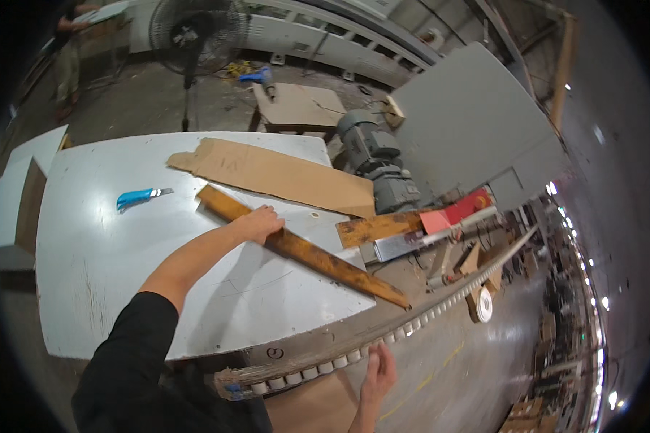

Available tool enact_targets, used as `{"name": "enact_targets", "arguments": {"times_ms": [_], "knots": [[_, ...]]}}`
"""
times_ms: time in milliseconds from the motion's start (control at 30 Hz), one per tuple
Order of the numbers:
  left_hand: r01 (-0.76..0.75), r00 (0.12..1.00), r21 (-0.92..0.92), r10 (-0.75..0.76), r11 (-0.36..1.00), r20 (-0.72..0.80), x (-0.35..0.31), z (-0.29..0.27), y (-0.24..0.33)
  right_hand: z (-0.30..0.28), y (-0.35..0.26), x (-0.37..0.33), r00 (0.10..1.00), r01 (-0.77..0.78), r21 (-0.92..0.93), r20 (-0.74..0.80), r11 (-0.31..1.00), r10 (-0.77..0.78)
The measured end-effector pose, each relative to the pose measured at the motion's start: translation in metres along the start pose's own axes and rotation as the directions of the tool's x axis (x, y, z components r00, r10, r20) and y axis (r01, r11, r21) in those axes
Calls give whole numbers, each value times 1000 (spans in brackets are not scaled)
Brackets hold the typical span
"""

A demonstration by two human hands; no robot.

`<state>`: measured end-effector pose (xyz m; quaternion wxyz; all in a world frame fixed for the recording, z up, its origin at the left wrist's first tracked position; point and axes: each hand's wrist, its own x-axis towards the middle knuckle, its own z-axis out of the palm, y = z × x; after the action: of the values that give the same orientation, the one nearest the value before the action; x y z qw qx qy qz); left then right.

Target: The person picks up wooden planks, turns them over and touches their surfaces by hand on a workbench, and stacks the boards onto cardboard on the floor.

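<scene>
My left hand (262, 224) is closed over a long brown strip (318, 260) with dark stains, probably a board or trim piece. The strip lies slantwise across a white worktable (115, 274), its near right end reaching past the table edge. My right hand (379, 372) is beside a rail of small white rollers (354, 356), fingers loosely extended, with nothing visible in it. A blue utility knife (141, 197) with its blade out rests on the table to the left. Beyond the strip lies a torn, flat piece of cardboard (274, 173).
A grey electric motor (372, 148) and a large grey panel (477, 108) stand at the back right, near a red piece (469, 208). A blue heat gun (263, 79) sits on a small stand (303, 105). At the far left are a fan (195, 32) and another person (66, 58).
</scene>
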<state>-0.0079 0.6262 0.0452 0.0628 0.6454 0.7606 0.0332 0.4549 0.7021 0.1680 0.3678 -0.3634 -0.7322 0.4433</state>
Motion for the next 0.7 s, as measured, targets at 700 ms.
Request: {"name": "enact_targets", "arguments": {"times_ms": [700], "knots": [[45,527,-968,-817,-248,235,-237,-60,110,264,-7,175,193,963,-94,893,251,-407]]}}
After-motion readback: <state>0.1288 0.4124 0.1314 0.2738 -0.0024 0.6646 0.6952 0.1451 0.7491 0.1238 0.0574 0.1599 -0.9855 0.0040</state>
